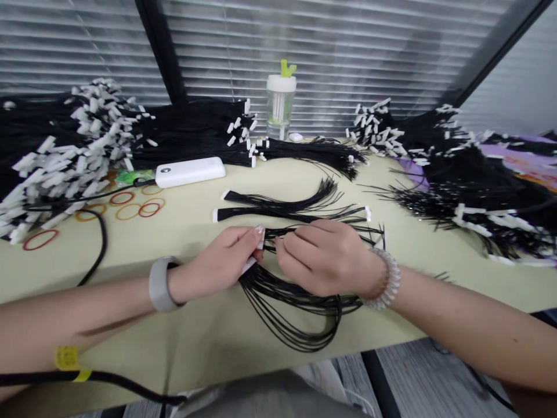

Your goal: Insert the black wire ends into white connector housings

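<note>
My left hand (221, 261) and my right hand (324, 255) meet at the middle of the pale table (187, 331), both closed on one bundle of thin black cords (296, 307). The left fingers pinch the bundle's white-tagged end, and the right fingers wrap the cords just beside it. The cords loop down toward the table's near edge. Two more tagged cord bundles (278, 208) lie flat just beyond my hands.
Large heaps of black cords with white tags cover the back left (73, 139) and right (456, 168). A white power bank (190, 172), several rubber bands (130, 206), a clear bottle (280, 104) and a black cable (101, 244) also lie on the table.
</note>
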`<action>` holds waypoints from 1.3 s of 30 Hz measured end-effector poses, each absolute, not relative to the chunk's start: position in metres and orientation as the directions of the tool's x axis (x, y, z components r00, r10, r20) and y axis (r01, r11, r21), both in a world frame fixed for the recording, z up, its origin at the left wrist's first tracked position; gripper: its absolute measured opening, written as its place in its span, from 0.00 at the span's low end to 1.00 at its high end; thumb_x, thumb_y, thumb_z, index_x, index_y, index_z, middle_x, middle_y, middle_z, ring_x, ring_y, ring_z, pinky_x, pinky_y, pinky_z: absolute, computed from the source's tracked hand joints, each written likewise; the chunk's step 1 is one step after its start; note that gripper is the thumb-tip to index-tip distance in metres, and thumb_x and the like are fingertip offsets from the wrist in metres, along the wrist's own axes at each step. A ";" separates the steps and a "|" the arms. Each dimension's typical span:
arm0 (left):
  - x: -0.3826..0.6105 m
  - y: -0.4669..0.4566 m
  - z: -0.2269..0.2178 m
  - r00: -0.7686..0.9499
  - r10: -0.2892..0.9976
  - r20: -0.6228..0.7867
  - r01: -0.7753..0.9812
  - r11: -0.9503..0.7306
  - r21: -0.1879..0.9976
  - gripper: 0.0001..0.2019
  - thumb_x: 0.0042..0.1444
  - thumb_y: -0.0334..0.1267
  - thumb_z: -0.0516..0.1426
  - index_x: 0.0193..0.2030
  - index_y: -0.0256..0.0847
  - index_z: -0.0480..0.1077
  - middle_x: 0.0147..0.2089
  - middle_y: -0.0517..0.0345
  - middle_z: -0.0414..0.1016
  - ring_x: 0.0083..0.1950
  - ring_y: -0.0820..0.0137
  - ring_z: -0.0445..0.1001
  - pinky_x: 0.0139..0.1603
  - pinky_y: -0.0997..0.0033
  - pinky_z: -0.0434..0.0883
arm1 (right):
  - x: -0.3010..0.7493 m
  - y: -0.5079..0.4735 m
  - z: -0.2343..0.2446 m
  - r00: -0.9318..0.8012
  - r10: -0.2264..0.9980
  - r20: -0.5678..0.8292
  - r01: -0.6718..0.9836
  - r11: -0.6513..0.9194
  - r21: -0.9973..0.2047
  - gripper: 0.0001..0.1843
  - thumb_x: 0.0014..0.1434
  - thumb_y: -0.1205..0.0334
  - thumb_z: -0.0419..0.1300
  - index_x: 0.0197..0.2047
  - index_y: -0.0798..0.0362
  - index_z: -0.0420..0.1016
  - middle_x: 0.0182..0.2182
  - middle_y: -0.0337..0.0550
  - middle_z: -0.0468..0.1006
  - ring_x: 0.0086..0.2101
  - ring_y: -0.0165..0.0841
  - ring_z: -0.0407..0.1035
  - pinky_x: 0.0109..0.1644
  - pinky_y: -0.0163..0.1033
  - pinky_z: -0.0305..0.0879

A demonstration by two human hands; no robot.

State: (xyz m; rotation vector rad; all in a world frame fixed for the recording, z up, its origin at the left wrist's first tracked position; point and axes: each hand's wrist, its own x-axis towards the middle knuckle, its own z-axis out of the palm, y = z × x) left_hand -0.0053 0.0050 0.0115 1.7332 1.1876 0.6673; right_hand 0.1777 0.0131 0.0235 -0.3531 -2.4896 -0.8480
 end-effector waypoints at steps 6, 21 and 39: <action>-0.005 0.006 0.011 0.402 0.912 -0.078 0.436 -0.115 0.893 0.20 0.58 0.47 0.40 0.21 0.39 0.57 0.18 0.64 0.55 0.22 0.74 0.54 0.23 0.75 0.55 | 0.178 0.015 0.019 -0.857 0.038 0.514 0.357 0.763 0.539 0.04 0.53 0.67 0.52 0.28 0.56 0.66 0.23 0.35 0.69 0.21 0.23 0.57 0.24 0.34 0.47; -0.004 0.006 0.013 0.409 0.910 -0.070 0.431 -0.125 0.893 0.20 0.58 0.47 0.39 0.21 0.39 0.57 0.19 0.63 0.56 0.23 0.74 0.55 0.25 0.75 0.56 | 0.179 0.026 0.018 -0.862 -0.017 0.507 0.326 0.748 0.578 0.05 0.54 0.66 0.52 0.27 0.55 0.61 0.20 0.33 0.63 0.22 0.23 0.53 0.26 0.35 0.44; -0.003 0.002 0.010 0.378 0.925 -0.025 0.408 -0.142 0.902 0.20 0.59 0.45 0.41 0.21 0.37 0.59 0.19 0.65 0.57 0.22 0.78 0.55 0.23 0.78 0.55 | 0.176 0.007 0.023 -0.787 0.483 0.383 0.578 0.794 0.188 0.09 0.57 0.66 0.46 0.27 0.55 0.62 0.23 0.38 0.63 0.24 0.26 0.53 0.25 0.35 0.42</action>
